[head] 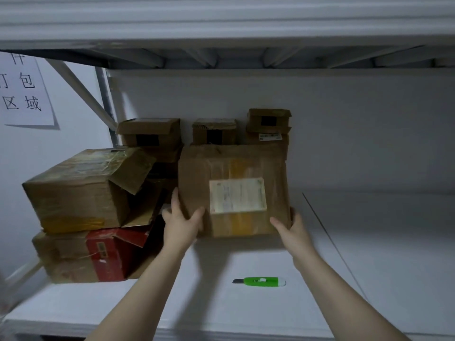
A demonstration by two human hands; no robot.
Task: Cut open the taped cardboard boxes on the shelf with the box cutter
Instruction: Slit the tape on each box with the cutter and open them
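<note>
A brown taped cardboard box (234,166) with a pale shipping label on top sits in the middle of the white shelf (369,242). My left hand (182,223) grips its near left corner, thumb on top. At its near right corner, my right hand (291,227) clasps the edge. The green box cutter (259,282) lies on the shelf in front of the box, between my forearms, blade tip pointing left; neither hand touches it.
At the left, a taped brown box (78,190) with a loose flap rests on a red and brown box (93,254). Three small boxes (150,134) line the back wall. A paper sign (24,92) hangs at the left. An upper shelf (221,55) runs overhead.
</note>
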